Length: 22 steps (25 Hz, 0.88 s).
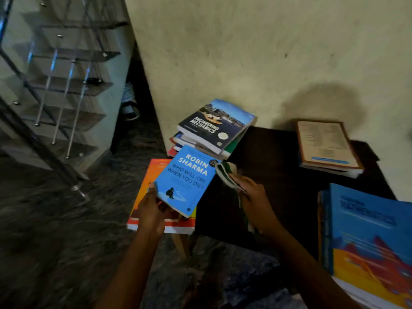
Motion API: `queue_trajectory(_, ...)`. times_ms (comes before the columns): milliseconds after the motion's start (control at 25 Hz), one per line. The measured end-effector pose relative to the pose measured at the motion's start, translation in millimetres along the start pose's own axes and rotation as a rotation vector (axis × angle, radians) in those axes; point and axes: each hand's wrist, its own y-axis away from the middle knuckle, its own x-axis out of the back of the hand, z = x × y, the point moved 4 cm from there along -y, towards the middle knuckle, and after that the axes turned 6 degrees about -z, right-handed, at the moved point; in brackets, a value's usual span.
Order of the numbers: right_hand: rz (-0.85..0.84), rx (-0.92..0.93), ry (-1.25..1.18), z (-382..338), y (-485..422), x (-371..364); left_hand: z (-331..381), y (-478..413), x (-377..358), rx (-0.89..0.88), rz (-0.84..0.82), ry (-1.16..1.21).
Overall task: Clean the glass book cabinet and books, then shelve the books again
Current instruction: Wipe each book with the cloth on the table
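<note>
The left hand (151, 210) grips the lower corner of a blue paperback (185, 177), held tilted above an orange book (142, 192) at the left edge of the dark counter (267, 175). The right hand (256, 197) is clenched on a folded cloth (225, 172) just beside the paperback's right edge. A stack of books (216, 126) lies behind by the wall, and the glass cabinet (66, 85) stands well apart at the left, its shelves bare.
</note>
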Motion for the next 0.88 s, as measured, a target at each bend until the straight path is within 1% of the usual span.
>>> queue_trajectory(80,-0.038,0.040,0.006,-13.7,-7.9,-10.6,6.2,-5.6,20.3,0.022,0.112,0.092)
queue_trajectory(160,-0.076,0.062,-0.027,-21.4,-13.9,-22.9,4.0,-8.1,34.0,0.109,0.134,0.113)
queue_trajectory(240,-0.102,0.030,-0.060,-24.9,-15.9,-32.2,-3.1,-12.2,44.4,0.160,0.108,0.024)
queue_trajectory(400,-0.093,-0.026,-0.087,-17.6,-13.4,-31.1,1.0,-2.1,46.9,0.129,0.062,-0.197)
queue_trajectory(520,-0.019,-0.071,-0.082,-4.7,-10.6,-13.8,8.2,9.9,33.3,0.123,-0.039,-0.278)
queue_trajectory(600,0.028,-0.122,-0.084,7.9,-8.9,0.6,13.2,16.9,6.9,0.114,-0.124,-0.291)
queue_trajectory(720,0.101,-0.255,-0.123,27.4,-8.3,27.9,2.6,16.0,-58.7,0.212,-0.330,-0.337)
queue_trajectory(880,0.290,-0.369,-0.053,61.1,0.8,83.1,-42.1,-15.4,-170.3,0.390,-0.600,-0.449)
